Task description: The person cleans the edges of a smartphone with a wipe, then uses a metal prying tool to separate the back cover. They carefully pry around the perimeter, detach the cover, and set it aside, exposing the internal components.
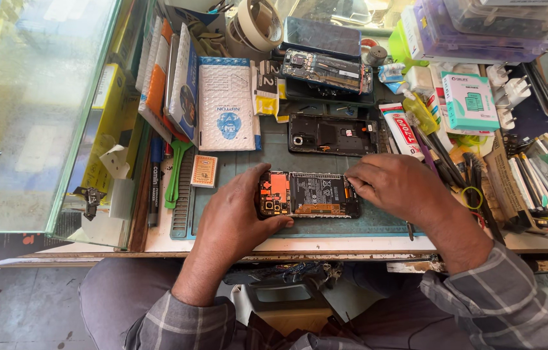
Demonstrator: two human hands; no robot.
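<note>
Lying back-off on the green mat (378, 223) of the counter (326, 244), the opened phone (309, 194) shows board and battery, its left end gripped by the left hand (235, 217) while right hand (394, 185) fingertips pinch at its right end, a separated black frame (332, 135) beyond it.

Bright, even daylight fills the sharp wide-angle view, throwing only soft shadows under the hands, while pale glare washes over the glass pane (34, 110) at left and straight lines bow slightly toward the edges of the frame.
</note>
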